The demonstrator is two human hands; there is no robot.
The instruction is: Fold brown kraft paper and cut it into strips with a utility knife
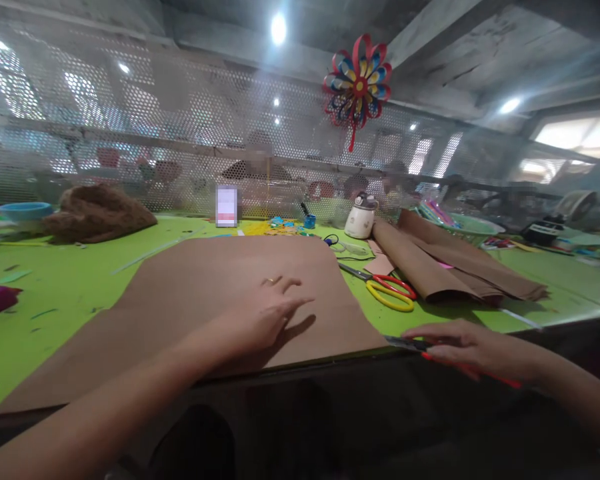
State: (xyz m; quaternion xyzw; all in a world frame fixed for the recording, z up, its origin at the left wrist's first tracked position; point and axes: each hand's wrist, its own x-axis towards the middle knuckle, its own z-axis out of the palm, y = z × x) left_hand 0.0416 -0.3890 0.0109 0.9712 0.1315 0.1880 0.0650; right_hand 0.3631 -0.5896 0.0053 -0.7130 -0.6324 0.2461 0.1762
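Observation:
A large sheet of brown kraft paper (195, 280) lies on the green tabletop, its near edge along the table's front edge. My left hand (265, 310) is over the middle of the sheet, palm down, fingers apart and holding nothing. It casts a shadow on the paper; whether the fingertips touch is hard to tell. At the sheet's front right corner, my right hand (460, 347) is closed round a pair of red-handled scissors (405, 343). Their dark blades point left at the paper's corner, and my fingers hide part of the handles.
Behind my right hand lie large scissors (390, 293) with red and yellow handles, beside folded brown paper (420, 260). Farther back stand a white bottle (360, 219) and a lit phone (227, 205). A brown cloth-like heap (100, 213) and blue bowl (25, 212) are at left.

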